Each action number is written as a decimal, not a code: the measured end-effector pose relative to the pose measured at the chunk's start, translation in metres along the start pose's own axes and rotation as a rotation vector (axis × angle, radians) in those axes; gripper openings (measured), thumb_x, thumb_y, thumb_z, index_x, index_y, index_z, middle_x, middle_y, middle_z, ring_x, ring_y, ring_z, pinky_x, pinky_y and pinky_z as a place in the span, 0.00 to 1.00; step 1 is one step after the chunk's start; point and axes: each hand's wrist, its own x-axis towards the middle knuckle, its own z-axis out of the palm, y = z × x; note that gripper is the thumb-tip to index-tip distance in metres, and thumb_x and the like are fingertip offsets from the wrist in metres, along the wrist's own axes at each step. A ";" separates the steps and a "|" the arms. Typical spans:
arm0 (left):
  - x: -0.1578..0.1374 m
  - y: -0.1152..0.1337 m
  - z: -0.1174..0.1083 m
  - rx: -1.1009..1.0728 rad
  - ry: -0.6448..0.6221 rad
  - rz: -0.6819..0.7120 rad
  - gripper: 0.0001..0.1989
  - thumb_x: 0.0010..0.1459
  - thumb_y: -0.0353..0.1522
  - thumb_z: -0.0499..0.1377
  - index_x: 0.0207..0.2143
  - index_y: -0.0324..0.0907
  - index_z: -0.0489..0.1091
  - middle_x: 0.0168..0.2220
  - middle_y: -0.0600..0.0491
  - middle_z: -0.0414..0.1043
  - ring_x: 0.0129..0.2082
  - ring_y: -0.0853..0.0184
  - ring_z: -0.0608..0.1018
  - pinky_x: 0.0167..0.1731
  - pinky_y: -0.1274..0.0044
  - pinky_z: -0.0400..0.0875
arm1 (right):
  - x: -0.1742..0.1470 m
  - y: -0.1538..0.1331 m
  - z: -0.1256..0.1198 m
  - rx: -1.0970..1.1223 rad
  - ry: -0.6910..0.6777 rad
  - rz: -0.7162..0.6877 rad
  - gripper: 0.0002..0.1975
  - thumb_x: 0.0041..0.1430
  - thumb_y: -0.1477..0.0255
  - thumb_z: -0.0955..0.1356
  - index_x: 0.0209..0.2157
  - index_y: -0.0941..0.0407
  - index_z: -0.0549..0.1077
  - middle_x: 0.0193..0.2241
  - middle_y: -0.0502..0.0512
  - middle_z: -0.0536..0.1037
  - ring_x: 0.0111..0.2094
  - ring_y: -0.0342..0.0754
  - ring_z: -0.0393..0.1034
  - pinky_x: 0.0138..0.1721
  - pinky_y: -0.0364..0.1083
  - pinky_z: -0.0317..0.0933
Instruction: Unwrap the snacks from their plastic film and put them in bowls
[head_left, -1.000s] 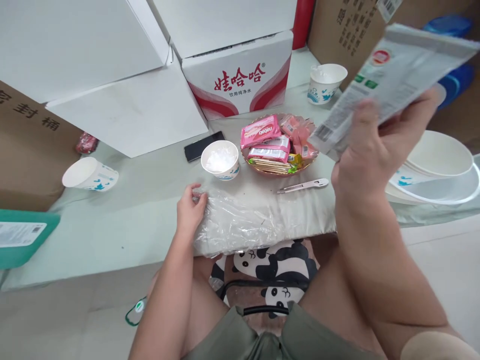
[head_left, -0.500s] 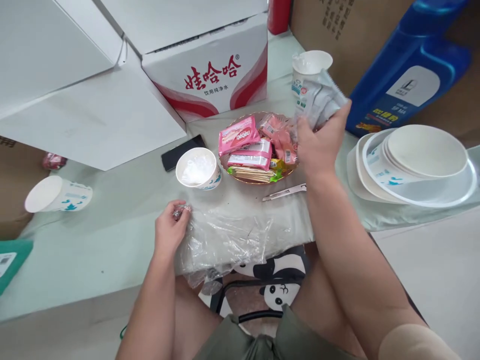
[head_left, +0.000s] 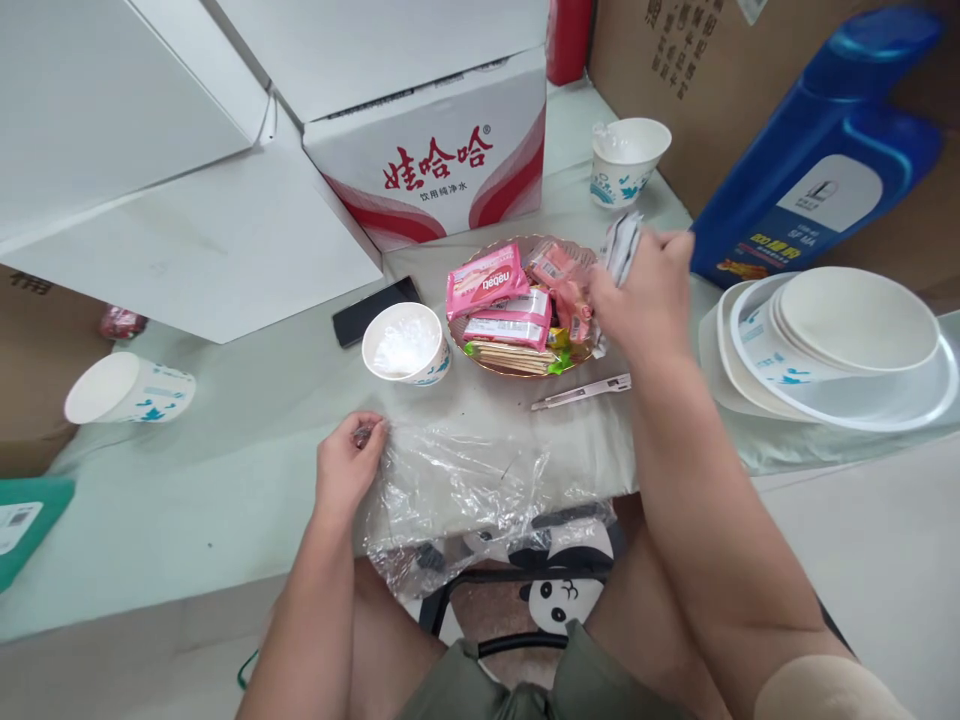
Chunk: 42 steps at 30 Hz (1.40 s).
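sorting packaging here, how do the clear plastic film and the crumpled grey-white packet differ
The clear plastic film is see-through, while the crumpled packet looks opaque and grey-white. The film is spread out, partly on the table and partly hanging over its front edge; the packet is bunched up in the right hand. The film shows as a wide area, the packet as a small wad. Both are creased.

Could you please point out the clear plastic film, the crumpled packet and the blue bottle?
Clear plastic film point(head_left: 469, 495): head view, on its crinkled middle.
Crumpled packet point(head_left: 621, 246): head view, on its exposed upper part.
Blue bottle point(head_left: 831, 195): head view, on its pale label.
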 end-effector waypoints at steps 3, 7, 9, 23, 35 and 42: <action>0.000 -0.001 -0.001 0.003 -0.008 -0.002 0.16 0.51 0.45 0.60 0.35 0.43 0.74 0.27 0.54 0.73 0.23 0.69 0.70 0.23 0.78 0.62 | 0.002 0.015 0.012 0.070 -0.105 -0.005 0.25 0.59 0.54 0.69 0.53 0.53 0.70 0.53 0.67 0.73 0.57 0.67 0.69 0.59 0.69 0.62; -0.002 0.000 -0.002 0.005 -0.007 -0.004 0.16 0.52 0.45 0.59 0.35 0.43 0.74 0.29 0.53 0.75 0.25 0.68 0.71 0.27 0.77 0.65 | -0.003 0.018 0.009 0.091 -0.152 -0.078 0.30 0.65 0.52 0.64 0.63 0.52 0.63 0.59 0.66 0.73 0.61 0.65 0.67 0.62 0.66 0.60; -0.003 0.002 -0.002 0.017 -0.009 0.007 0.16 0.52 0.45 0.59 0.35 0.43 0.74 0.29 0.53 0.76 0.26 0.68 0.72 0.30 0.76 0.66 | -0.008 0.018 0.005 0.084 -0.166 -0.100 0.31 0.65 0.53 0.63 0.66 0.50 0.62 0.63 0.64 0.70 0.63 0.64 0.65 0.63 0.66 0.59; -0.006 0.004 0.000 0.034 -0.007 0.053 0.13 0.53 0.43 0.58 0.34 0.44 0.74 0.30 0.53 0.77 0.26 0.67 0.74 0.31 0.75 0.68 | 0.000 0.033 0.020 0.155 -0.300 -0.066 0.34 0.67 0.54 0.61 0.71 0.44 0.55 0.63 0.57 0.72 0.62 0.65 0.68 0.61 0.67 0.61; -0.006 0.004 -0.001 0.050 -0.017 0.074 0.13 0.55 0.42 0.58 0.34 0.44 0.75 0.30 0.52 0.77 0.26 0.66 0.75 0.31 0.74 0.69 | -0.006 0.027 0.018 0.400 -0.383 -0.071 0.23 0.63 0.60 0.65 0.59 0.51 0.67 0.59 0.57 0.76 0.59 0.54 0.71 0.63 0.58 0.63; -0.007 0.004 -0.002 0.044 -0.007 0.074 0.12 0.55 0.41 0.58 0.34 0.44 0.75 0.29 0.53 0.77 0.26 0.67 0.75 0.29 0.76 0.68 | -0.006 0.022 0.012 0.212 -0.220 -0.097 0.32 0.64 0.58 0.66 0.67 0.48 0.60 0.67 0.61 0.67 0.66 0.59 0.64 0.65 0.63 0.60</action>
